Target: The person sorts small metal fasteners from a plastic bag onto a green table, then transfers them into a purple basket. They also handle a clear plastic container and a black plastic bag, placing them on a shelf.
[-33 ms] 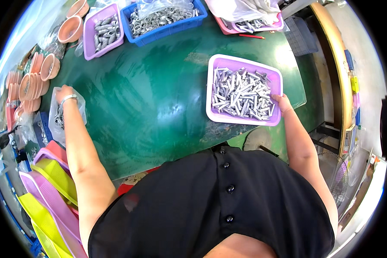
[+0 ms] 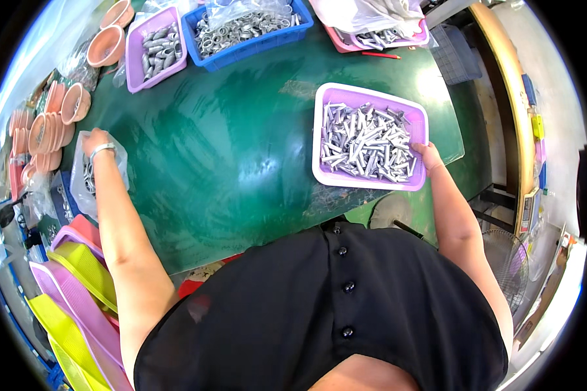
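My left hand (image 2: 96,141) is closed at the top of a clear plastic bag (image 2: 117,171), at the left edge of the green table. Grey metal parts show through the bag beside my wrist. The fingertips are partly hidden, but the bag's plastic bunches at them. On the right, my right hand (image 2: 429,158) grips the right rim of a purple plastic basket (image 2: 372,185), thumb on the inner side. A heap of short silvery metal tubes (image 2: 368,140) fills the basket's bottom. The basket rests near the front right of the table.
Along the table's (image 2: 241,124) far side stand a purple basket (image 2: 132,62) of grey threaded parts, a blue basket (image 2: 251,50) of metal rings and a pink basket (image 2: 346,44) under plastic. Stacked orange bowls (image 2: 45,133) line the left. Yellow-green baskets (image 2: 88,274) stand beside my left arm.
My left hand and the plastic bag have shifted very slightly to the left. My right hand and the purple basket stay where they were.
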A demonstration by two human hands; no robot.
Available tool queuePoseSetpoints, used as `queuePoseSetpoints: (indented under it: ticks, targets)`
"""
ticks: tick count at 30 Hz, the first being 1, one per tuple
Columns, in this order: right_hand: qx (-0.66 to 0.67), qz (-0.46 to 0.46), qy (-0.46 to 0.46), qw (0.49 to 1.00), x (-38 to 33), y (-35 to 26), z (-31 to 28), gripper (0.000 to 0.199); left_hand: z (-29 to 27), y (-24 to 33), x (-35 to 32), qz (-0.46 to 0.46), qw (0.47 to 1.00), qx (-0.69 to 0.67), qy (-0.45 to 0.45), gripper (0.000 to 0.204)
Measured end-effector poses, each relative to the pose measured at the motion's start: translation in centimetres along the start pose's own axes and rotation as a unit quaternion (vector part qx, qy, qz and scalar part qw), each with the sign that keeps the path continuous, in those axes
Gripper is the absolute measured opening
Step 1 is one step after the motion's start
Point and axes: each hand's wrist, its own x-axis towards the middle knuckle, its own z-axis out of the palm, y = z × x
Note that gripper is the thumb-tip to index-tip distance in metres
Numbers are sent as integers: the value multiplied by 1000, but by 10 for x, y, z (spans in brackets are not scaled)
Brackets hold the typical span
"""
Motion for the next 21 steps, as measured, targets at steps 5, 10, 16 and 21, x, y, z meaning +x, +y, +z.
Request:
queuePoseSetpoints:
  ticks: [5,10,16,21]
  targets:
    - [-16,10,-1,1000,-7,-9,6,32,32,62,-37,94,973,156,-139,36]
    - [-16,4,-2,1000,-3,-7,3,30,76,91,-126,171,910,177,-334,32]
    - [-5,17,-46,999,2,-11,5,33,26,77,-200,287,809,247,-449,81]
    - [-2,20,-88,996,2,-8,-4,36,-25,52,-231,475,573,557,-368,70]
